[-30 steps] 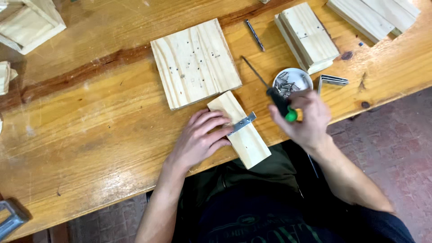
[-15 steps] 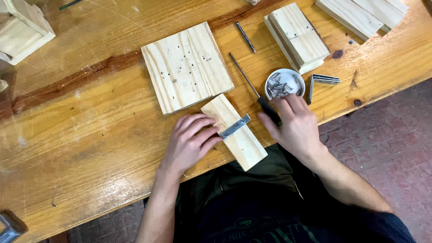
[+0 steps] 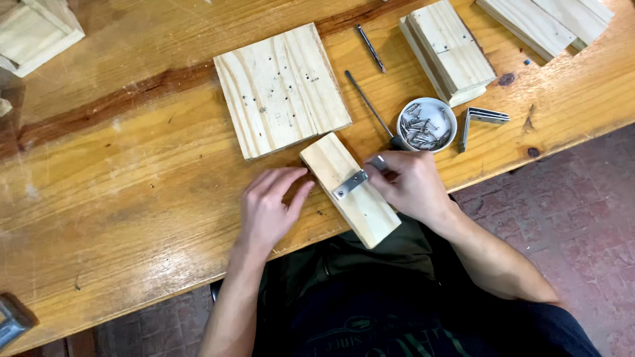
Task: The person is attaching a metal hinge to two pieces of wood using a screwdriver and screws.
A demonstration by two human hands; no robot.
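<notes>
The stiff, light-looking wood block (image 3: 349,190) lay steadied by the open left hand (image 3: 270,208) beside it, while the right hand (image 3: 410,185) pinched its metal bracket (image 3: 350,184), probably best gripped along its long sides.

Pale wood block (image 3: 350,190) lies flat, diagonal, metal bracket (image 3: 350,184) across it.

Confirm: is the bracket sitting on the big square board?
No. The bracket lies across the narrow block beside the square board, between both hands.
</notes>
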